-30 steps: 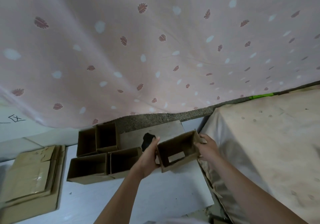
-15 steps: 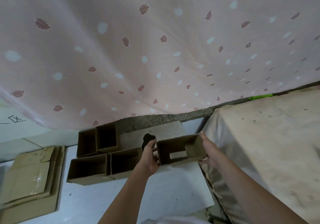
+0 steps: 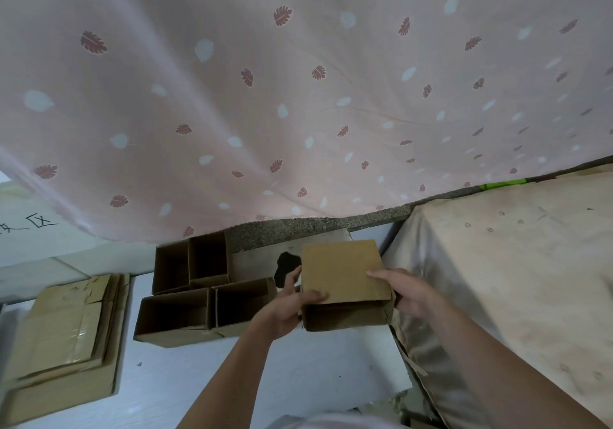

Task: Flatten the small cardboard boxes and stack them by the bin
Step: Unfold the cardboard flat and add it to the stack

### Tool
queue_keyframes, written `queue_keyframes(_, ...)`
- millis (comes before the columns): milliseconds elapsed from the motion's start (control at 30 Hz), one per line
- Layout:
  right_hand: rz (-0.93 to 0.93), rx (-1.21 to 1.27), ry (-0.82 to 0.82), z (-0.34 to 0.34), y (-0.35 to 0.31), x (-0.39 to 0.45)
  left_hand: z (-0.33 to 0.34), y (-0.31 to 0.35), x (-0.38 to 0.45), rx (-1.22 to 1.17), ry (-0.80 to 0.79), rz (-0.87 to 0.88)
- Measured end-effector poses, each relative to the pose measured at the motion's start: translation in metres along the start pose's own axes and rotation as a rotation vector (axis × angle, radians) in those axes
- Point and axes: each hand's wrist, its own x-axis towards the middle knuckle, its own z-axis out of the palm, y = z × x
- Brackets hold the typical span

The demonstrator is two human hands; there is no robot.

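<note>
Gripping 1 small box (image 3: 345, 271) — left hand (image 3: 288, 306), right hand (image 3: 409, 291) at its sides.

Backdrop: pink curtain (image 3: 298, 97) with dark red and white leaf print, hanging across the upper view.
Floor: pale white surface (image 3: 298, 375); speckled grey stone strip (image 3: 315, 226) below the curtain hem.
Right: stained beige cover (image 3: 517, 262) draped over a bulky form.
Light: soft, even.

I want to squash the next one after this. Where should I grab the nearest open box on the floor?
Probably by the two long side walls of the nearest open box, coming from above with a hand on each: its mouth faces up toward the camera and a twin box touches its left wall.
</note>
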Motion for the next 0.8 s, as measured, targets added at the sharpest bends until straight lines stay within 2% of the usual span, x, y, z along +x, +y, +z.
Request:
queue_keyframes(267,-0.192,-0.104,-0.109,-0.004,0.010,0.005,-0.001,0.005,-0.007,-0.263,0.162,0.078)
queue_keyframes(400,-0.195,-0.065,0.024,0.006,0.005,0.001,0.008,0.003,-0.007,-0.306,0.207,0.071)
queue_keyframes(467,-0.170,0.050,0.097,0.007,0.004,0.003,0.011,0.001,-0.007,-0.287,0.237,0.070)
queue_keyframes(533,-0.141,0.155,0.073,0.010,0.004,0.001,0.011,-0.002,-0.005,-0.181,0.267,0.056)
queue_keyframes(600,-0.141,0.118,0.071,0.016,0.003,-0.002,0.012,-0.002,-0.003,-0.163,0.255,0.056)
queue_keyframes(700,-0.161,0.011,0.171,0.019,0.006,0.004,0.017,0.002,-0.004,-0.189,0.251,0.076)
queue_keyframes(800,-0.162,-0.004,0.199,0.022,0.009,0.008,0.018,0.004,-0.005,-0.148,0.238,0.109)
